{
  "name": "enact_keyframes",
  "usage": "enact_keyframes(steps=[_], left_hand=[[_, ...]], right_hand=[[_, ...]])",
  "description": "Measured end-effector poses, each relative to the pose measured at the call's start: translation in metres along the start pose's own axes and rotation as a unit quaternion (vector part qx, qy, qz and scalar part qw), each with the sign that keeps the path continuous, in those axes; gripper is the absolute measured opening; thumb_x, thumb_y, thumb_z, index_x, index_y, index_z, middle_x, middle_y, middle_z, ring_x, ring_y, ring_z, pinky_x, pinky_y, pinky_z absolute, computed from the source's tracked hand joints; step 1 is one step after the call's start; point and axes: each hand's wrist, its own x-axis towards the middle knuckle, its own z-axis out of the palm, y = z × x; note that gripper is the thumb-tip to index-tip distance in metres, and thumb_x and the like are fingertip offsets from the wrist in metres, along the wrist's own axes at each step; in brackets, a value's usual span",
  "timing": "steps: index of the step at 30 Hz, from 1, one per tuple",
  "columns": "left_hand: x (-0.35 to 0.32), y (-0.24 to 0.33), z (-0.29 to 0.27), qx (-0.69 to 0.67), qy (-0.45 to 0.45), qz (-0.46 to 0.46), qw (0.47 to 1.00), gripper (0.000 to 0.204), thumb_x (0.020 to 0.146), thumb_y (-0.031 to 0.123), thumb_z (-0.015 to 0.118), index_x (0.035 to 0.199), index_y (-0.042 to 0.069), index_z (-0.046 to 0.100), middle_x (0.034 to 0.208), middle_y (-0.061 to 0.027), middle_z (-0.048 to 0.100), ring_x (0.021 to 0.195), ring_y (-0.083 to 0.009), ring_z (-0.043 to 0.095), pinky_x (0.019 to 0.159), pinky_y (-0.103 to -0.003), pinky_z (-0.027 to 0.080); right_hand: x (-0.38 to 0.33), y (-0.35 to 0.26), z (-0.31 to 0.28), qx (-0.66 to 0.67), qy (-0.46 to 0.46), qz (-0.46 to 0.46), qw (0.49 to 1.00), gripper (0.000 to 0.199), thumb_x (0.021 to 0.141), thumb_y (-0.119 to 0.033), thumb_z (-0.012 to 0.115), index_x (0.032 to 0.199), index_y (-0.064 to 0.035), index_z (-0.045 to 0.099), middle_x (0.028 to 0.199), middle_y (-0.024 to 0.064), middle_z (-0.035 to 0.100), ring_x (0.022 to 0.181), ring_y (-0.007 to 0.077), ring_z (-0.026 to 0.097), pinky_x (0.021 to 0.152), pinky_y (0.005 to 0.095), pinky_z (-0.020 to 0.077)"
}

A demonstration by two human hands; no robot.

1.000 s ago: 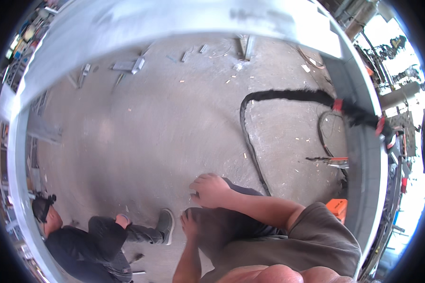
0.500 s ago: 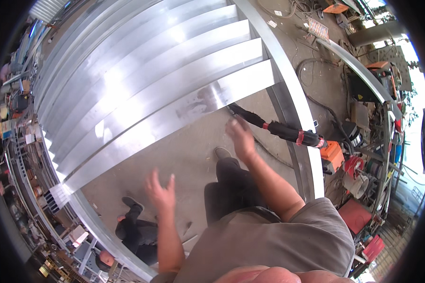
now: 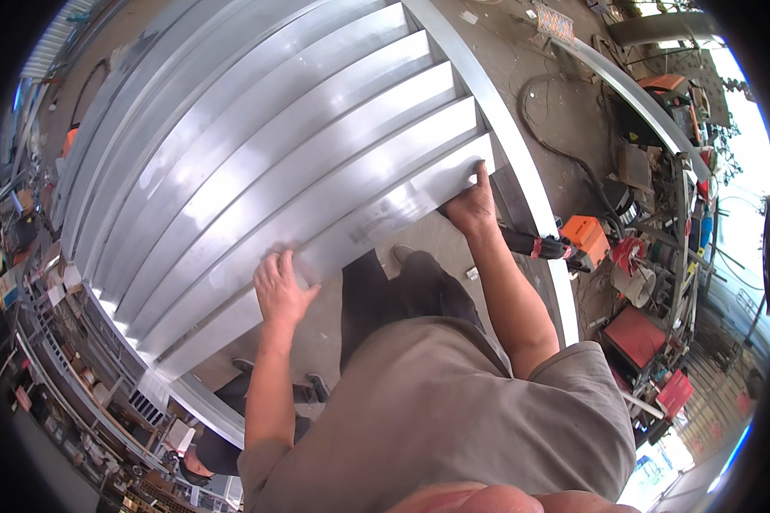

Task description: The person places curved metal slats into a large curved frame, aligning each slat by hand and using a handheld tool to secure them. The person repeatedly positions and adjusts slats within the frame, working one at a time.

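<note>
Head view: both arms reach forward to the lowest metal slat (image 3: 376,224) of a louvred steel gate frame (image 3: 257,145). The left hand (image 3: 281,289) lies flat on its lower edge, fingers spread, gripping nothing. The right hand (image 3: 472,205) clamps the slat's right end, thumb on top. Just beside that wrist lie a black hose (image 3: 530,245) and an orange box (image 3: 585,237). Below the frame crouches another person (image 3: 231,440).
</note>
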Motion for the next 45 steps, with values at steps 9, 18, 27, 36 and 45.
enact_keyframes(steps=[9,18,27,36,45], left_hand=[[0.011,-0.016,0.004,-0.041,-0.019,0.009,0.999,0.092,0.064,0.035,0.095,0.14,0.01,0.05,0.129,-0.0148,0.048,0.123,-0.036,0.047,0.107,-0.053,0.038],[0.009,-0.011,0.005,-0.051,-0.027,0.013,0.998,0.097,0.067,0.031,0.093,0.153,0.024,0.049,0.133,-0.0127,0.047,0.125,-0.0366,0.046,0.108,-0.054,0.037],[0.019,-0.014,0.001,-0.029,-0.014,0.037,0.999,0.097,0.065,0.031,0.094,0.152,0.025,0.051,0.133,-0.0111,0.048,0.125,-0.036,0.045,0.107,-0.056,0.036],[0.026,-0.021,0.002,-0.08,-0.005,0.052,0.995,0.094,0.065,0.026,0.094,0.15,0.023,0.054,0.131,-0.0137,0.047,0.121,-0.0371,0.046,0.103,-0.055,0.038],[0.032,-0.024,0.003,-0.093,0.013,0.056,0.994,0.091,0.066,0.022,0.091,0.149,0.022,0.054,0.127,-0.0137,0.047,0.118,-0.0371,0.047,0.101,-0.055,0.039]], right_hand=[[0.019,0.02,0.016,0.007,0.039,-0.088,0.995,0.067,0.104,-0.055,0.058,0.151,-0.008,0.046,0.153,0.0102,0.052,0.143,0.0326,0.045,0.126,0.0522,0.0265],[0.008,0.019,0.024,-0.006,0.081,-0.103,0.991,0.062,0.106,-0.052,0.056,0.149,-0.0075,0.047,0.152,0.0099,0.052,0.141,0.0307,0.047,0.126,0.0493,0.0288],[0.012,0.021,0.033,-0.02,0.096,-0.12,0.988,0.063,0.105,-0.053,0.057,0.148,-0.0076,0.049,0.151,0.0094,0.053,0.141,0.0297,0.048,0.125,0.0491,0.0301],[0.014,0.026,0.046,-0.009,0.118,-0.128,0.985,0.059,0.106,-0.05,0.058,0.147,-0.0081,0.049,0.15,0.0098,0.054,0.139,0.0295,0.05,0.124,0.0472,0.0333],[0.018,0.025,0.046,-0.021,0.08,-0.118,0.99,0.062,0.106,-0.052,0.056,0.148,-0.0069,0.047,0.15,0.0114,0.053,0.14,0.0302,0.049,0.124,0.0478,0.0324]])
